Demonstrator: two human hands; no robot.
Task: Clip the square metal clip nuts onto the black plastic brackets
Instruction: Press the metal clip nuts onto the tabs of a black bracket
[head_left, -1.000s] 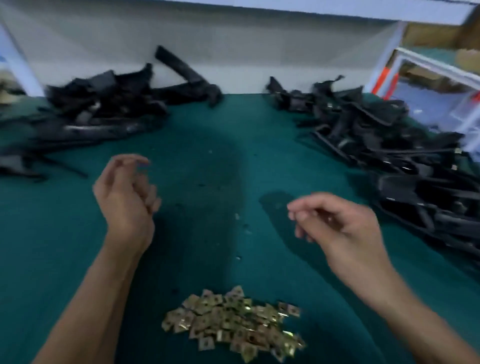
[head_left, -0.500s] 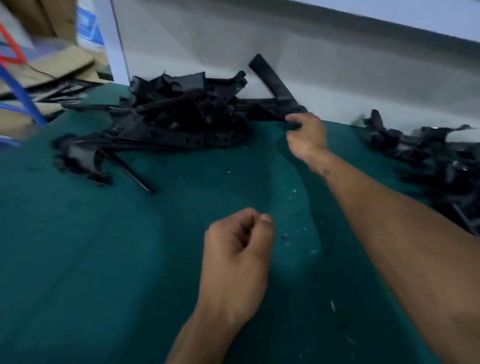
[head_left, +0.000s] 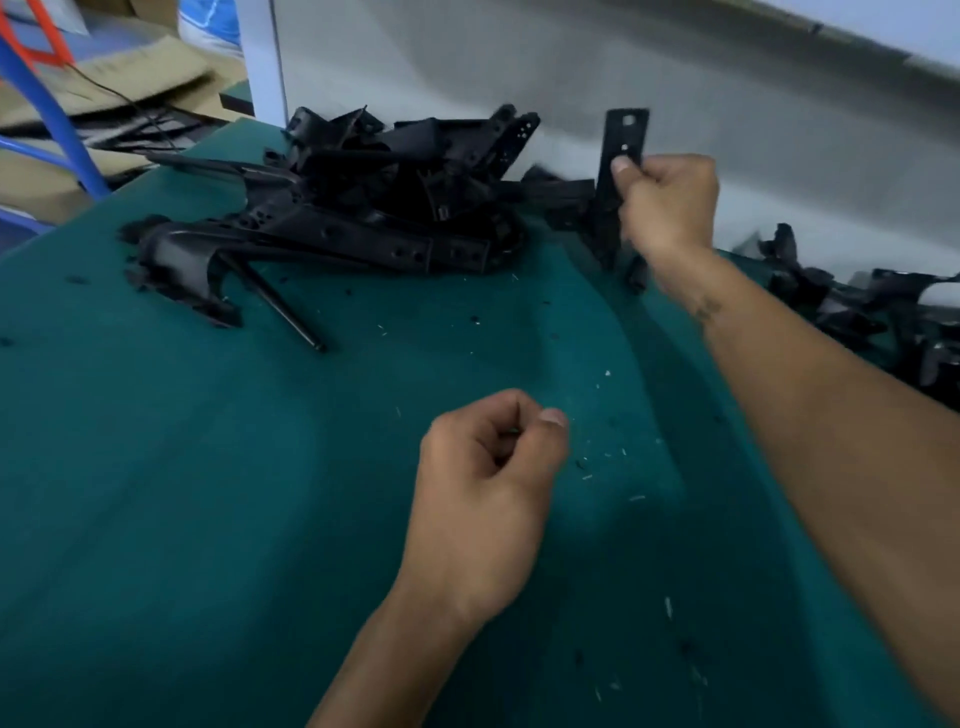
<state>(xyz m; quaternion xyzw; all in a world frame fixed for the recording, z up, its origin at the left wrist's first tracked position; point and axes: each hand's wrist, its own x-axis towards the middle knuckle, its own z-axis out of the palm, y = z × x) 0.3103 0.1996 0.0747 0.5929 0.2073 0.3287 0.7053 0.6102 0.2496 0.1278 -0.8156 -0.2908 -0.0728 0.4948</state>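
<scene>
Green felt tabletop (head_left: 208, 493), grey wall (head_left: 727, 130)

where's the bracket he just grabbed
The bracket is in the right hand, held upright above the green table at its far edge, just right of the left pile of brackets, against the white wall.

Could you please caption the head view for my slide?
Right hand lifts a black bracket upright beside the pile.
</scene>
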